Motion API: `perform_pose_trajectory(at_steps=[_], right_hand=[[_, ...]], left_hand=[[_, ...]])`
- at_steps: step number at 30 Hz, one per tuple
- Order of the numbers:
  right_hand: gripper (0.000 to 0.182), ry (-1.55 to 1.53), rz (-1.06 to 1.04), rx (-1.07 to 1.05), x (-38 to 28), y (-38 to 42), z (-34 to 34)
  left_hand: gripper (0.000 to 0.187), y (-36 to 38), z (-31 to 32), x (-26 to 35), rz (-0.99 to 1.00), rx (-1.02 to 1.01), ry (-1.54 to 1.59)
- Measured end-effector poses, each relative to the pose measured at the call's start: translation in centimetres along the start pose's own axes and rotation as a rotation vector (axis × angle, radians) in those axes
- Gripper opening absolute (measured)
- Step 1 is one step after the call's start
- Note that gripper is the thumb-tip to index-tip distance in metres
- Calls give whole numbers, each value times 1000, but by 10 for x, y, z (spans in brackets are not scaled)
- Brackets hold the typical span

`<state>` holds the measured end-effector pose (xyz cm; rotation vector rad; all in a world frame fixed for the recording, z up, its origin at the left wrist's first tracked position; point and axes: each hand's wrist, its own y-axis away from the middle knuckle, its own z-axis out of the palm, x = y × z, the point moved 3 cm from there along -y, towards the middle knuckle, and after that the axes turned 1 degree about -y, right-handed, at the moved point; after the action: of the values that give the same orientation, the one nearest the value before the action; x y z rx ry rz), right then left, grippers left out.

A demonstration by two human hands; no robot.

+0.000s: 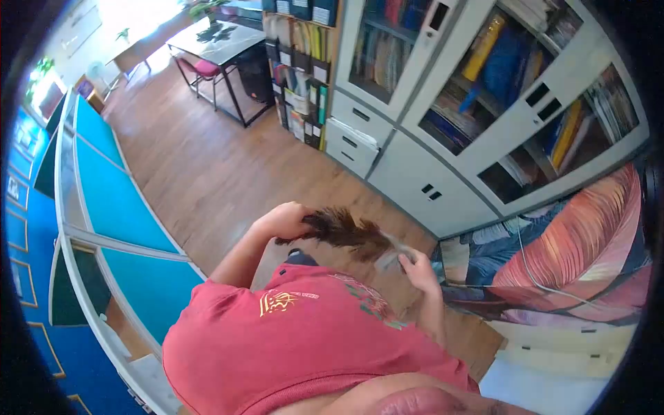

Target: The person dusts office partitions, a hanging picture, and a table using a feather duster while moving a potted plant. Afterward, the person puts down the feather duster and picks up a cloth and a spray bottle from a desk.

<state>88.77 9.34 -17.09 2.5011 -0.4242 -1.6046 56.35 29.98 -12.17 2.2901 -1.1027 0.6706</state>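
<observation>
A brown feather duster [346, 229] stretches in front of my red shirt, over the wooden floor. My left hand [285, 220] is closed around its left end, and some feathers stick out below the fingers. At the duster's right end is a pale, translucent, plastic-like piece [391, 259], somewhat blurred. My right hand [418, 271] pinches this pale piece between thumb and fingers.
Grey cabinets [422, 181] with glass doors and books line the right side, beside a binder shelf [299, 76]. Blue partition panels [114, 187] run along the left. A desk [218, 43] with a chair stands farther back. Patterned fabric [553, 249] lies at right.
</observation>
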Motion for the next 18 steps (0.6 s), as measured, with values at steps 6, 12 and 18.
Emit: perform_pose_trajectory(at_steps=[6, 12, 18], right_hand=[[48, -232, -47, 85, -38, -94, 100], [49, -613, 27, -397, -120, -184, 233], [47, -188, -374, 47, -199, -261, 274]], left_hand=[[33, 62, -52, -119, -51, 377, 610], [31, 117, -99, -193, -166, 511, 780], [25, 156, -109, -278, -300, 405, 535]])
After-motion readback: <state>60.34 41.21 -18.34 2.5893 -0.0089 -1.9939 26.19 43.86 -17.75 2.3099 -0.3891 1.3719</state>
